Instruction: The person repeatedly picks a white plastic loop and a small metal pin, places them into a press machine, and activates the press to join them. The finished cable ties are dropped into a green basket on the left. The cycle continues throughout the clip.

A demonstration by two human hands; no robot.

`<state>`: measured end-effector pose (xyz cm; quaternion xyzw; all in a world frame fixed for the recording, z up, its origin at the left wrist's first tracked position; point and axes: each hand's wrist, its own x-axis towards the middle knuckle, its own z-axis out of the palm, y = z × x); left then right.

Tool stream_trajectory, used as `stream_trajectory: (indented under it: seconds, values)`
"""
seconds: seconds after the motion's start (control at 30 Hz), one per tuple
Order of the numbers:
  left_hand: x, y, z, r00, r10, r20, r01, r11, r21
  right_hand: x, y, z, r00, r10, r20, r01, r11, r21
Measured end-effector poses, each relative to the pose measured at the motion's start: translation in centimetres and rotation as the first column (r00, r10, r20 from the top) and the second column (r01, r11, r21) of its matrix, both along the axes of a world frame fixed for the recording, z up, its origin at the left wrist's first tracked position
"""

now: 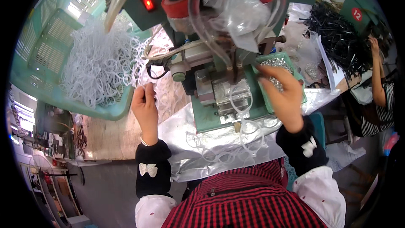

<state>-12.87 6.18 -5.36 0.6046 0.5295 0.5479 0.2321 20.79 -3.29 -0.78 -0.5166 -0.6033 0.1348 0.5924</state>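
Note:
My left hand (145, 109) is closed in a pinch beside the heap of clear plastic loops (95, 61); whatever its fingertips hold cannot be made out. My right hand (287, 97) reaches over the green tray (268, 104) of small shiny metal pieces (276, 64), thumb and forefinger apart, their tips blurred. Between my hands stands a bench machine with a metal fixture (230, 92) on a green base (200, 116). One clear plastic strap with a ring-shaped end (241, 102) lies on the fixture and hangs toward me. More clear loops (225, 157) lie on the foil in front.
A green perforated basket (46, 59) holds the loop heap at left. Clear hoses (198, 17) and a plastic bag (242, 12) hang at the machine's head. Black strips (337, 33) are piled at far right, near another person's arm (376, 71). Silver foil (179, 126) covers the bench edge.

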Motion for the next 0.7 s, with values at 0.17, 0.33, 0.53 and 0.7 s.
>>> stream_trajectory:
  seconds: [0.17,0.33,0.53,0.7]
  values:
    - [1.3,-3.0,-3.8,0.926,-0.001,0.378,0.065,0.985,-0.157,-3.8,1.7,-1.0,0.907,0.129,-0.4,-0.181,0.979,-0.096]
    - [3.5,-4.2,-1.1,0.881,-0.069,0.468,0.095,0.995,-0.032,-4.0,1.5,-1.0,0.841,0.096,-0.533,-0.185,0.976,-0.117]
    - [8.6,-5.0,10.9,0.875,-0.408,0.261,0.232,0.827,0.512,-5.3,0.8,1.3,0.748,0.15,-0.647,-0.305,0.943,-0.134]
    - [9.6,-5.5,10.3,0.876,-0.481,0.006,0.375,0.69,0.619,-5.3,-0.6,2.0,0.808,0.191,-0.557,-0.283,0.955,-0.083]
